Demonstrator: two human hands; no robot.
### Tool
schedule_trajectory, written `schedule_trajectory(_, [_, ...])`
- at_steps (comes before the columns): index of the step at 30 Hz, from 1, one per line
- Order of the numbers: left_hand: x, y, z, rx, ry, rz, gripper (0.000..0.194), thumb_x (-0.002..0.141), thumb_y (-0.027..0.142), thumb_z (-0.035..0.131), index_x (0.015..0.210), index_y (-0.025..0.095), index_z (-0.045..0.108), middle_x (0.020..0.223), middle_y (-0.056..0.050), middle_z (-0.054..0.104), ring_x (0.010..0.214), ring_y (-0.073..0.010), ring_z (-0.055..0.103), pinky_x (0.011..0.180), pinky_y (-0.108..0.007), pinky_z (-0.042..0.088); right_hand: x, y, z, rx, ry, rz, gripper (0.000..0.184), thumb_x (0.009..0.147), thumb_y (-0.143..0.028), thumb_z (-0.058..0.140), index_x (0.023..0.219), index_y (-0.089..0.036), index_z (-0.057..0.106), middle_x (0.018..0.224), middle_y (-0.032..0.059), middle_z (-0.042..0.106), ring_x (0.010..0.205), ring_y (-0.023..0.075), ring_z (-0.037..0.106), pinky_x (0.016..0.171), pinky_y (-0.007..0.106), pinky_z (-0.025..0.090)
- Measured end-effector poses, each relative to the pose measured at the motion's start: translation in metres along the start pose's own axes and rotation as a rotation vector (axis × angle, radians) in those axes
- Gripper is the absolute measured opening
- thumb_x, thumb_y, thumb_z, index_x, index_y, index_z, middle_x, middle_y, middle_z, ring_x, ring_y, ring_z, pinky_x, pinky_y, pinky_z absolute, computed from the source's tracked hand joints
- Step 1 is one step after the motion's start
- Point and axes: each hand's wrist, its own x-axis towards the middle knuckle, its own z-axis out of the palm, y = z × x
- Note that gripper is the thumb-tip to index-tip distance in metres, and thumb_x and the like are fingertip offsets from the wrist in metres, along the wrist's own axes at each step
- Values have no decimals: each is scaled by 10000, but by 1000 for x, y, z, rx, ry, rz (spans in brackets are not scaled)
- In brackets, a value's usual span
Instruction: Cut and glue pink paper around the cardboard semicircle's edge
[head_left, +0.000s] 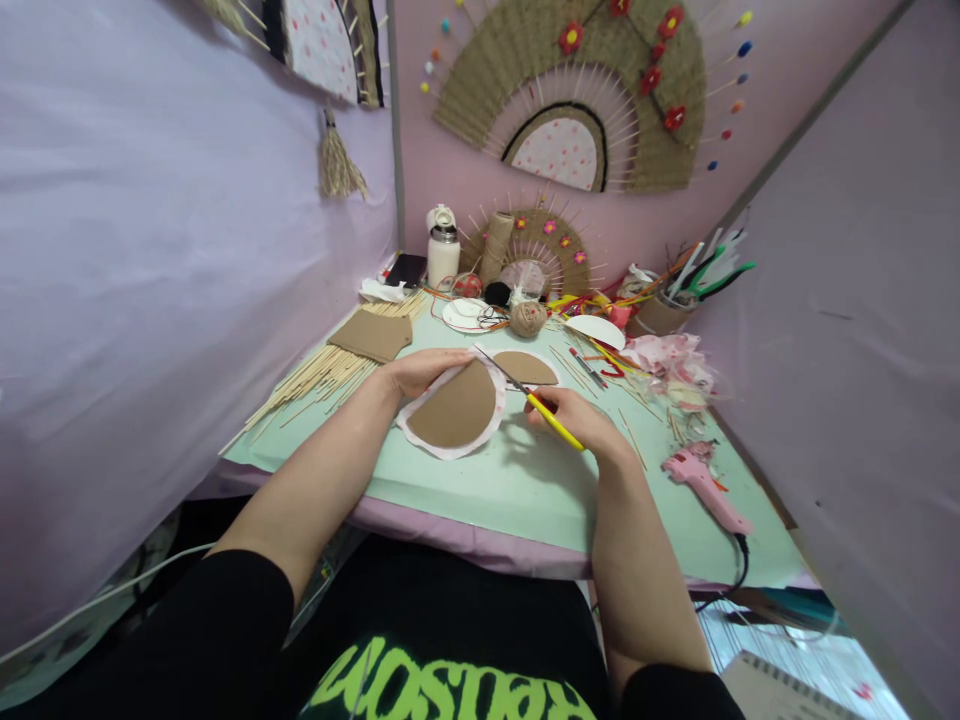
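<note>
The half-round piece (455, 408), brown board w/ a white cloth margin (431, 447) around it, is in front of the person, above the near half of the green table (480, 500), btw. the 2 hands. The L hand (424, 373) grasps it along the straight edge, w/ fingers reaching to the far corner; the thumb is not clear to see. The R hand (570, 415) is closed around the yellow handles of the scissors (555, 422) and stands to the right of the piece, apart from the board. The long axis of the piece, i.e. its straight edge, runs slantwise, from near left to far right; the round side faces the person and the R hand. The scissors' axis goes the other way, from the R hand up to far left, approx. crosswise to this edge. So the main relation is at the far corner: the blade tips are at the cloth margin there, v. near the L fingertips. The L hand is the nearer to the piece, as it touches it; the R hand comes to it only thru the blades. How wide the blades stand apart, one cannot tell. A 2nd half-round piece (529, 368) lies just behind, on the right, partly behind the scissors, w/ no hand holding it.
</note>
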Motion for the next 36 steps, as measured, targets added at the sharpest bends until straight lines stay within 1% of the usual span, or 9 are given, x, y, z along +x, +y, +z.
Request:
schedule_trajectory(3, [1, 0, 0, 22, -43, -3, 362, 726, 406, 673, 978, 149, 633, 939, -94, 676, 774, -196, 643, 629, -279, 490, 1, 0, 1, 24, 5, 20, 187, 684, -325, 520, 782, -179, 585, 660, -17, 541, 591, 118, 453, 513, 224, 291])
schedule_trajectory(7, [1, -1, 2, 35, -55, -19, 366, 710, 415, 685, 960, 152, 638, 903, -93, 684, 744, -195, 645, 624, -280, 483, 1, -3, 1, 47, 0, 25, 198, 678, -334, 523, 772, -172, 587, 666, -16, 548, 600, 118, 457, 520, 226, 299])
schedule_trajectory(11, [1, -2, 4, 51, -81, -31, 388, 712, 421, 681, 998, 163, 628, 942, -91, 684, 769, -198, 646, 633, -279, 472, 1, -5, 0, 46, 1, 37, 209, 679, -349, 523, 761, -166, 583, 652, -21, 537, 597, 116, 452, 519, 225, 297])
schedule_trajectory(16, [3, -3, 4, 64, -30, -37, 448, 681, 470, 689, 1001, 162, 632, 930, -86, 689, 752, -200, 644, 618, -275, 459, 1, -6, -1, 62, -8, 22, 230, 677, -382, 540, 745, -167, 583, 648, -24, 529, 605, 116, 452, 525, 222, 305])
schedule_trajectory(20, [7, -3, 4, 121, 24, -22, 483, 672, 501, 679, 1010, 159, 639, 920, -88, 694, 718, -202, 646, 580, -270, 445, -1, -8, -3, 82, -9, 30, 254, 678, -426, 562, 709, -175, 571, 628, -23, 519, 592, 116, 450, 519, 221, 312])
schedule_trajectory(25, [7, -3, 4, 166, 43, -32, 488, 680, 525, 660, 1014, 169, 645, 912, -83, 697, 694, -197, 643, 546, -265, 429, -1, -8, -2, 117, -5, 35, 280, 675, -450, 577, 710, -171, 578, 627, -20, 518, 590, 114, 445, 507, 214, 323])
schedule_trajectory(30, [5, -2, 6, 163, 41, -27, 502, 657, 532, 675, 978, 147, 656, 872, -93, 696, 676, -196, 638, 538, -262, 423, 0, -5, -1, 81, 19, 61, 321, 668, -484, 578, 710, -166, 598, 612, -22, 491, 568, 106, 421, 483, 208, 294])
schedule_trajectory(36, [4, 1, 7, 168, 113, 13, 455, 642, 515, 691, 919, 156, 657, 826, -62, 697, 656, -194, 634, 547, -273, 440, 1, -1, -2, 69, 15, 75, 365, 664, -530, 580, 705, -168, 594, 600, -30, 468, 561, 103, 398, 484, 213, 276])
